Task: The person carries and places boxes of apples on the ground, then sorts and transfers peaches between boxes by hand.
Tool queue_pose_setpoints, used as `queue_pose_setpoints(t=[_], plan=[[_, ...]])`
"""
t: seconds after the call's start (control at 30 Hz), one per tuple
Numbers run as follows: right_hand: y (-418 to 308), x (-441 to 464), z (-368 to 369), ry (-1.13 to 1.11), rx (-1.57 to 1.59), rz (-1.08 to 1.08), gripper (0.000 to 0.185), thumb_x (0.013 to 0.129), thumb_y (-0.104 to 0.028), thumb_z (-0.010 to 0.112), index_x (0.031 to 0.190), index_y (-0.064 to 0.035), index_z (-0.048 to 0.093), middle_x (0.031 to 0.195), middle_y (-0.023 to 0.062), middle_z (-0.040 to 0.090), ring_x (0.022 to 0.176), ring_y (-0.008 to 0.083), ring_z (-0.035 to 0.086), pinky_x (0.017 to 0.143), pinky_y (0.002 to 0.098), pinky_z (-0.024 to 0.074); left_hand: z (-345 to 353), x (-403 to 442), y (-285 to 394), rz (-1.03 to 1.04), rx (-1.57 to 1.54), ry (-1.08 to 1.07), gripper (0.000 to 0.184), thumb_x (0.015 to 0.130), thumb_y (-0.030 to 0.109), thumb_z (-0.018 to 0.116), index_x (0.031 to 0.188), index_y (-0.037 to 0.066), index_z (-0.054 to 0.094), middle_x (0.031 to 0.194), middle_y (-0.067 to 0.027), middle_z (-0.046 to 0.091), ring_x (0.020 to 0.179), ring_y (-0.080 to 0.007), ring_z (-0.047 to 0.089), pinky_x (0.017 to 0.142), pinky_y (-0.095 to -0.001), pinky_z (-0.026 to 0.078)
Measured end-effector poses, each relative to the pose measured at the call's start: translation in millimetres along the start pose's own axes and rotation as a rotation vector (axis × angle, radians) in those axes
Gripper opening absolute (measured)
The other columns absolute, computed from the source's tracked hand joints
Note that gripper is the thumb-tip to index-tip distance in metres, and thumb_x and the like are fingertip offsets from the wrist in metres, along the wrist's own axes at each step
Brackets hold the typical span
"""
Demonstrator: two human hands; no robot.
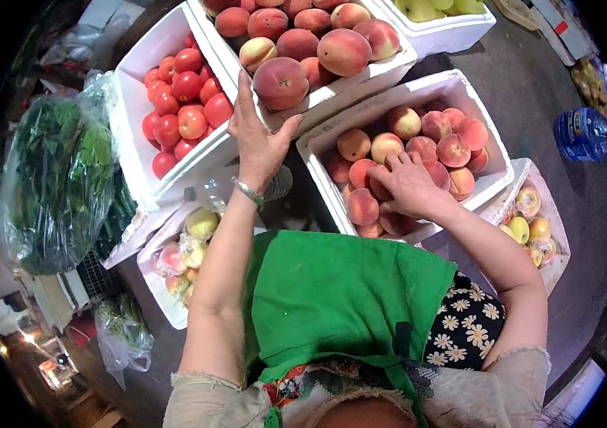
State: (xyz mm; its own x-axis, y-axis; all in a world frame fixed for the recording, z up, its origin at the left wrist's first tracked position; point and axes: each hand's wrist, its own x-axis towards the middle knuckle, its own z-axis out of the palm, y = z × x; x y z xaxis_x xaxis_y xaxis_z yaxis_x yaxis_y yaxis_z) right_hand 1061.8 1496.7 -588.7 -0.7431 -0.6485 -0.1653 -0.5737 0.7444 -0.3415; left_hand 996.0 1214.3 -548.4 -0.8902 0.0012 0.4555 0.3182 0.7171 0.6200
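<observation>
My left hand [262, 146] is at the near corner of the upper foam box [360, 91], thumb and fingers apart, with no fruit in it. Large red-and-yellow peaches [280, 83] fill that box, one just beyond the thumb. In the lower foam box [490, 187], my right hand [412, 187] reaches down among smaller peaches [453, 150]. Its fingers and thumb curve around a peach [380, 188], which they partly cover. Whether that peach is lifted off the others I cannot tell.
Red tomatoes [188, 85] fill a foam box at the left. Wrapped fruit lies in boxes [168, 303] on both sides of me. Bagged greens [61, 178] stand far left, a blue-labelled water jug [583, 134] far right. Green fruit [435, 8] is at the top.
</observation>
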Motion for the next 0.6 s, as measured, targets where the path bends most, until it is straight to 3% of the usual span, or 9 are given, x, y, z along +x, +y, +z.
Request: queue_pose_setpoints(t=[0.07,0.17,0.23,0.3,0.33,0.4,0.43,0.47,0.6], plan=[[5,5,6,0.015,0.015,0.037,0.077,0.062,-0.037,0.083,0.128,-0.0139,0.051,0.110,0.0182,0.054,0.108,0.0336,0.052,0.091,0.0507,0.0385,7,1,-6,0.072,-0.072,0.069,0.104,0.066,0.028,0.085,0.150,0.013,0.026,0.141,-0.0148,0.044,0.128,-0.0321,0.044,0.106,-0.0476,0.031],[2,9,-20,-0.134,0.090,0.100,0.068,0.067,-0.031,0.080,0.126,-0.0121,0.053,0.105,0.0186,0.056,0.102,0.0346,0.055,0.089,0.0474,0.0412,6,11,11,0.046,0.037,0.072,0.101,0.068,0.035,0.084,0.150,0.013,0.028,0.140,-0.0120,0.045,0.128,-0.0284,0.044,0.104,-0.0470,0.027],[3,15,-41,0.007,0.453,0.009,0.063,0.069,-0.029,0.078,0.125,-0.0098,0.055,0.110,0.0184,0.058,0.105,0.0348,0.057,0.093,0.0428,0.0433,8,24,7,0.059,0.023,0.049,0.098,0.069,0.040,0.083,0.148,0.015,0.031,0.140,-0.0100,0.045,0.128,-0.0260,0.044,0.103,-0.0454,0.028],[1,25,-71,0.227,0.762,-0.003,0.062,0.074,-0.024,0.078,0.128,-0.0053,0.053,0.127,0.0097,0.056,0.117,0.0230,0.055,0.101,0.0368,0.0434,11,32,6,0.001,0.084,0.015,0.095,0.068,0.041,0.083,0.146,0.017,0.034,0.136,-0.0088,0.049,0.127,-0.0256,0.046,0.103,-0.0450,0.027],[-12,30,-101,0.319,0.812,0.017,0.062,0.076,-0.019,0.078,0.129,-0.0047,0.050,0.125,0.0090,0.056,0.115,0.0197,0.055,0.100,0.0344,0.0442,11,35,8,-0.039,0.003,0.037,0.089,0.066,0.038,0.085,0.139,0.016,0.039,0.130,-0.0100,0.054,0.121,-0.0275,0.052,0.102,-0.0444,0.035],[-12,53,-129,0.469,0.888,-0.007,0.070,0.077,-0.019,0.080,0.134,-0.0057,0.042,0.123,0.0106,0.057,0.113,0.0165,0.055,0.099,0.0320,0.0448,8,35,6,-0.094,-0.134,0.069,0.086,0.065,0.034,0.086,0.136,0.015,0.041,0.125,-0.0106,0.056,0.116,-0.0278,0.056,0.100,-0.0429,0.040],[-6,72,-136,0.632,0.693,-0.051,0.068,0.077,-0.019,0.080,0.132,-0.0062,0.042,0.120,0.0114,0.058,0.111,0.0166,0.056,0.098,0.0316,0.0458,8,34,3,-0.156,-0.273,0.087,0.083,0.065,0.031,0.087,0.133,0.013,0.042,0.121,-0.0112,0.059,0.111,-0.0280,0.060,0.097,-0.0414,0.045],[-3,90,-148,0.651,0.668,-0.038,0.067,0.077,-0.020,0.079,0.132,-0.0065,0.042,0.118,0.0124,0.059,0.110,0.0179,0.057,0.096,0.0315,0.0465,9,34,-5,-0.147,-0.355,0.112,0.079,0.064,0.027,0.088,0.128,0.011,0.046,0.117,-0.0125,0.061,0.105,-0.0275,0.063,0.093,-0.0378,0.050],[25,155,-155,0.796,0.361,-0.064,0.067,0.082,-0.030,0.076,0.136,-0.0076,0.045,0.121,0.0147,0.057,0.114,0.0240,0.056,0.099,0.0343,0.0441,3,35,-5,-0.180,-0.351,-0.017,0.075,0.062,0.028,0.088,0.124,0.008,0.050,0.117,-0.0134,0.063,0.108,-0.0263,0.062,0.096,-0.0383,0.048]])
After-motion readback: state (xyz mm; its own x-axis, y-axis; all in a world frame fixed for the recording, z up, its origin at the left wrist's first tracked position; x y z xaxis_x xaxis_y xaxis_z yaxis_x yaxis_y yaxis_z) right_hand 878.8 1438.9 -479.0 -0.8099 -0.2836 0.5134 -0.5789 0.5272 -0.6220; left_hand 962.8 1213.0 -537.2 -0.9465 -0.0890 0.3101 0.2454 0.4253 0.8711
